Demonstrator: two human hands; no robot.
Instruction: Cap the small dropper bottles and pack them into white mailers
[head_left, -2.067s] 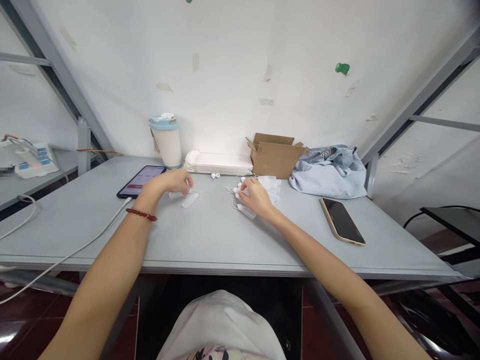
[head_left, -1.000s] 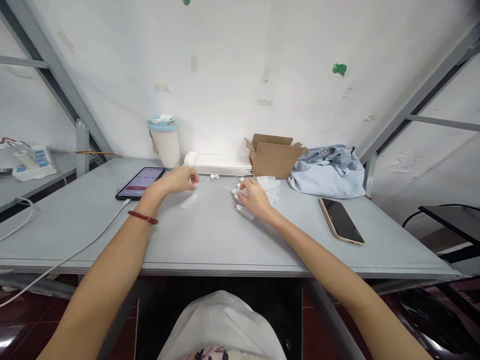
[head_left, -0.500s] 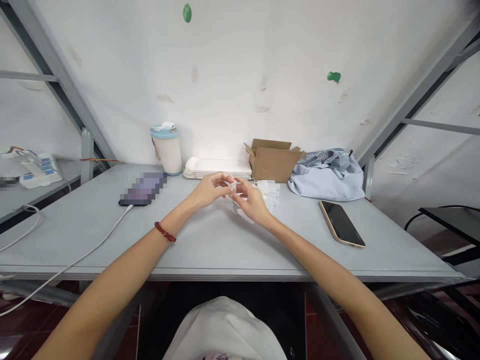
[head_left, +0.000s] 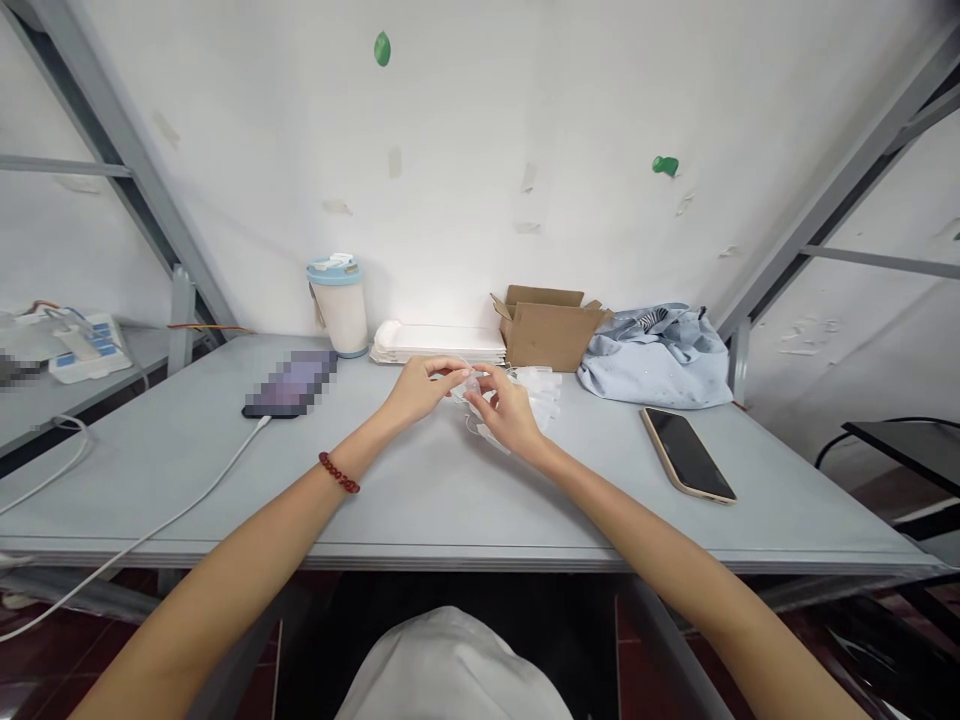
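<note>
Over the middle of the desk, my left hand (head_left: 421,391) and my right hand (head_left: 510,408) meet at the fingertips. Between them is a small whitish, see-through piece (head_left: 472,384), pinched by both hands; its exact kind is too small to make out. A pile of white pieces with thin strings (head_left: 543,392) lies on the desk just behind and beside my right hand, which hides part of it. Behind my left hand is a stack of flat white cartons (head_left: 442,342). An open brown cardboard box (head_left: 553,335) stands to their right.
On the grey desk (head_left: 450,510), a cup with a blue lid (head_left: 338,305) stands at the back left. A phone on a white cable (head_left: 291,385) lies left, another phone (head_left: 688,455) right. Light blue cloth (head_left: 654,358) is bunched by the box. A power strip (head_left: 88,350) sits far left.
The whole view has shifted slightly, so things appear a little lower. Both hands stay together, and more of the see-through piece shows between the fingertips.
</note>
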